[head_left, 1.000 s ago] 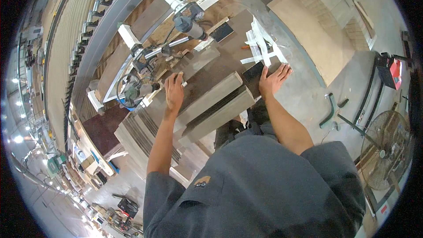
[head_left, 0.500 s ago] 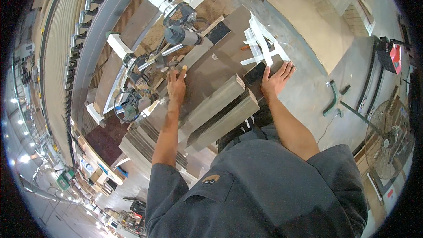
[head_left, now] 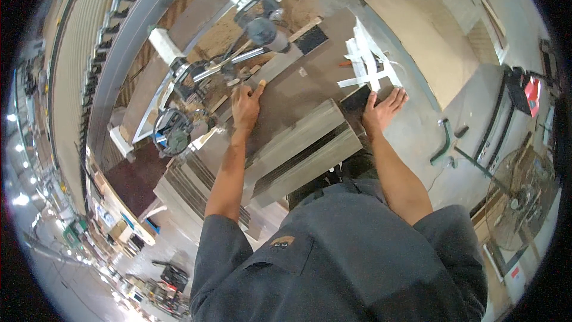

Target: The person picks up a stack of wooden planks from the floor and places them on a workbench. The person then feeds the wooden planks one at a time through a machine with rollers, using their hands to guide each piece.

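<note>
My left hand point(head_left: 245, 107) is at the near end of a grey-brown wooden slat point(head_left: 279, 67) on the brown machine table point(head_left: 286, 92). Its fingers bend over the slat and the thumb sticks out along the near side. A black block point(head_left: 311, 39) sits at the slat's far end. My right hand point(head_left: 384, 110) is open, its fingers stretched out, with the thumb side beside a black end piece point(head_left: 356, 99). Between my arms lies a stack of slats point(head_left: 301, 140), close to my body.
White strips point(head_left: 366, 59) lie crossed on the table's far right. Beyond my left hand are motor units on white arms point(head_left: 262, 27) and a handwheel point(head_left: 173, 131). More slats point(head_left: 190, 182) are stacked at left. A large tan board point(head_left: 426, 30) and a floor fan point(head_left: 517, 203) stand right.
The view has shifted slightly, so the table and machine appear a little further right. My left fingers look more bent, with the thumb further out. My right hand stays beside the black piece.
</note>
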Action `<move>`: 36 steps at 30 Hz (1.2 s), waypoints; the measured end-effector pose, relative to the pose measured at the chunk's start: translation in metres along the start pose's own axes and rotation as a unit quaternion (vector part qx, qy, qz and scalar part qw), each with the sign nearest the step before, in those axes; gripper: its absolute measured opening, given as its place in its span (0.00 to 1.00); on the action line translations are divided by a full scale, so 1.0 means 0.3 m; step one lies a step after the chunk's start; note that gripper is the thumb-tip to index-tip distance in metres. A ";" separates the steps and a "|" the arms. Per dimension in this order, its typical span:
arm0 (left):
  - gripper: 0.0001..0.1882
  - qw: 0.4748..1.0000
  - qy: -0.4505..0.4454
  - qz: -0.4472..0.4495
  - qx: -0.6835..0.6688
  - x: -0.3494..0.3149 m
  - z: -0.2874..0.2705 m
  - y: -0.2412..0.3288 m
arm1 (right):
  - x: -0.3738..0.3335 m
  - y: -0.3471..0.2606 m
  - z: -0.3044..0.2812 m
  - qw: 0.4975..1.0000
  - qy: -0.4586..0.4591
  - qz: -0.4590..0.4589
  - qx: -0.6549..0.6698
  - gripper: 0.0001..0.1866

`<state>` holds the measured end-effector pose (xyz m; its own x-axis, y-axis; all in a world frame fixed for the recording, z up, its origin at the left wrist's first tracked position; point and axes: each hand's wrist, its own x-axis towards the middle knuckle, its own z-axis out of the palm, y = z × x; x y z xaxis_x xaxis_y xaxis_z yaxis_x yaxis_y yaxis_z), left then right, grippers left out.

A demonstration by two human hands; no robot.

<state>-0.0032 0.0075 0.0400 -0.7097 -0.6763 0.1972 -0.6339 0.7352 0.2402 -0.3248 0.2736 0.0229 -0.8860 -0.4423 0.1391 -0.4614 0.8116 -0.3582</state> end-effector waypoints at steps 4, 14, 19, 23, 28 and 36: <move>0.26 0.999 0.017 0.011 0.029 -0.024 -0.018 -0.021 | -0.013 -0.047 -0.006 0.999 -0.026 0.017 0.011 0.46; 0.29 0.998 0.051 0.028 0.034 -0.024 -0.011 -0.010 | -0.009 -0.008 0.020 1.000 0.021 -0.008 -0.021 0.45; 0.29 0.999 0.041 0.018 0.020 -0.016 -0.016 -0.007 | -0.001 -0.021 0.006 0.999 0.016 -0.015 -0.030 0.45; 0.27 0.998 0.043 0.030 0.037 -0.019 -0.014 -0.020 | -0.006 -0.016 0.010 0.999 0.014 -0.018 -0.029 0.45; 0.27 0.999 0.031 0.021 0.035 -0.012 -0.023 -0.014 | -0.013 -0.035 -0.011 1.000 -0.016 0.006 -0.027 0.46; 0.29 0.998 0.024 0.030 0.049 -0.007 -0.039 -0.007 | -0.007 -0.056 -0.032 0.999 -0.020 0.021 -0.015 0.45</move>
<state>0.0032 0.0069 0.0504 -0.7328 -0.6312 0.2541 -0.6198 0.7733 0.1336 -0.3158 0.2646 0.0375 -0.9025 -0.4218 0.0872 -0.4252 0.8406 -0.3355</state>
